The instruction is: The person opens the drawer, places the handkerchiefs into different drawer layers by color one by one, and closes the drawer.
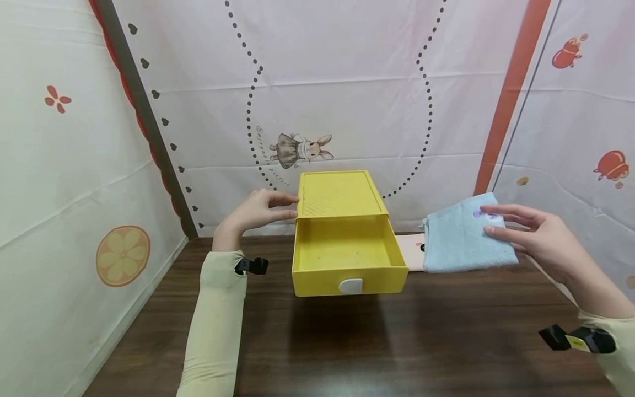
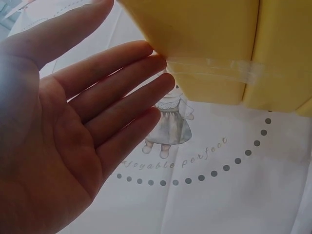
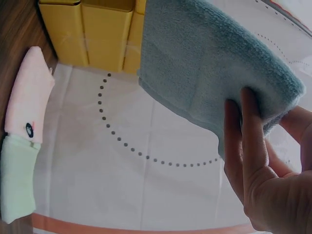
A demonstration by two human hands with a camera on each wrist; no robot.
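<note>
A yellow drawer box (image 1: 337, 193) stands at the middle, its drawer (image 1: 310, 284) pulled out toward me and bare inside, with a white handle tab (image 1: 350, 285) on the front. My left hand (image 1: 255, 210) is at the box's left side, fingers straight and fingertips right at its wall. To the right of the box, my right hand (image 1: 550, 240) pinches a folded light-blue towel (image 1: 461, 240) by its right edge, thumb on one face and fingers around the other. Purple marks show near the towel's top corner.
Behind the blue towel lies a folded pink towel (image 1: 409, 252) with a black mark, and a pale green towel (image 3: 19, 178) sits beside it. Dark wooden table (image 1: 337, 353) underneath. A printed white cloth (image 1: 342, 110) hangs behind and along both sides.
</note>
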